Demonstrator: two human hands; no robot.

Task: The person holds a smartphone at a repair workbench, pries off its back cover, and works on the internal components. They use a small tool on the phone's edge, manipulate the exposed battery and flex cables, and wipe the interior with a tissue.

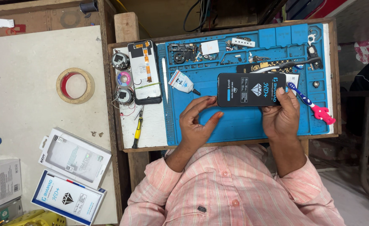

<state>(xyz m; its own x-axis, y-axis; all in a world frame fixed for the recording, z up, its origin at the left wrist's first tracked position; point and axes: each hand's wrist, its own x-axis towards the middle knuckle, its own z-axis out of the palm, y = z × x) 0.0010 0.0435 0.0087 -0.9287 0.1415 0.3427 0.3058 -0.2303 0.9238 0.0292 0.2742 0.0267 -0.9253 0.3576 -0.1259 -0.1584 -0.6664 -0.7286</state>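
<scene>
Black screen panel (pixel 251 90): held flat above the blue work mat (pixel 238 121), near its middle.
Right hand (pixel 281 115): grips the panel's right end.
Left hand (pixel 197 121): fingertips touch the panel's left end, thumb apart.
Nearby: glue tube (pixel 181 82), toothbrush (pixel 307 102), opened phone (pixel 144 71).

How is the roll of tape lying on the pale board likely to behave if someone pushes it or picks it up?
The roll of tape lies flat on its side on the pale board, so a push would probably slide it rather than roll it. Its open centre and thin ring suggest it is light. Stood on edge, its round shape would likely roll.
</scene>
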